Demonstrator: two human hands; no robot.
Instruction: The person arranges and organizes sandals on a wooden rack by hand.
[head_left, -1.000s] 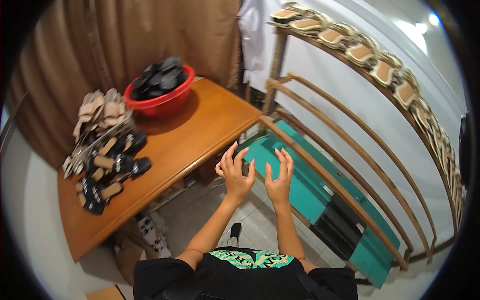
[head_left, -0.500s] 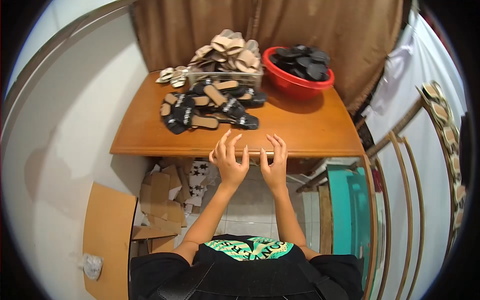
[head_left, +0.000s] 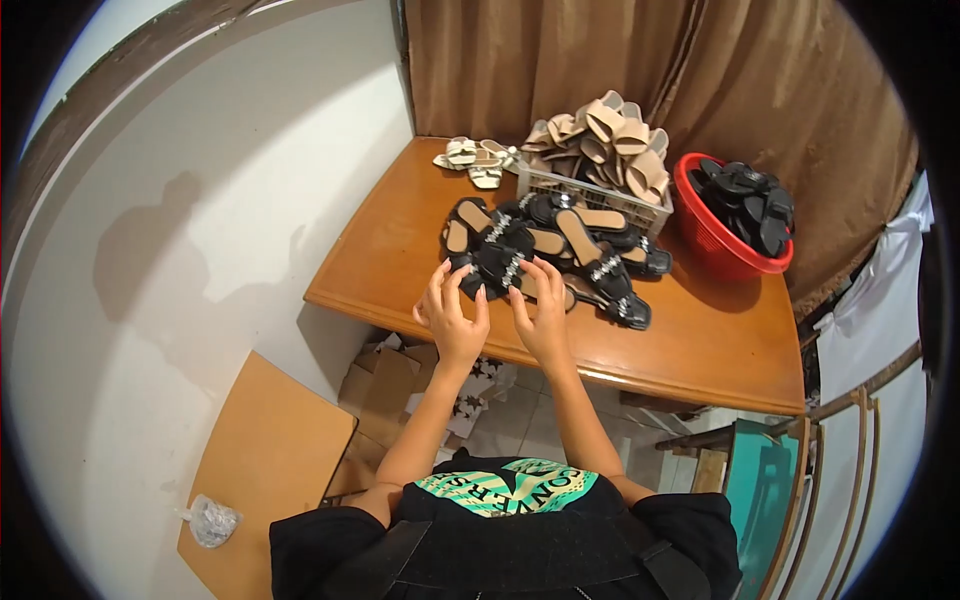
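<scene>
Both hands are raised at the front edge of the brown wooden table, palms facing each other with a gap between. My left hand has its fingers spread and curved, holding nothing. My right hand is likewise open, its fingertips overlapping the near side of the sandal pile in this view. That pile is of black sandals with tan insoles and sparkling straps, lying jumbled on the table, some on their sides. Part of the nearest sandals is hidden behind my fingers.
Behind the pile stands a clear crate heaped with beige sandals. A red basket of black sandals is at the right, white sandals at the back left. Cardboard pieces lie beneath the table; a plastic bag rests lower left.
My view has turned left, so the table and sandals appear further right and lower. My hands now overlap the black sandal pile and remain open.
</scene>
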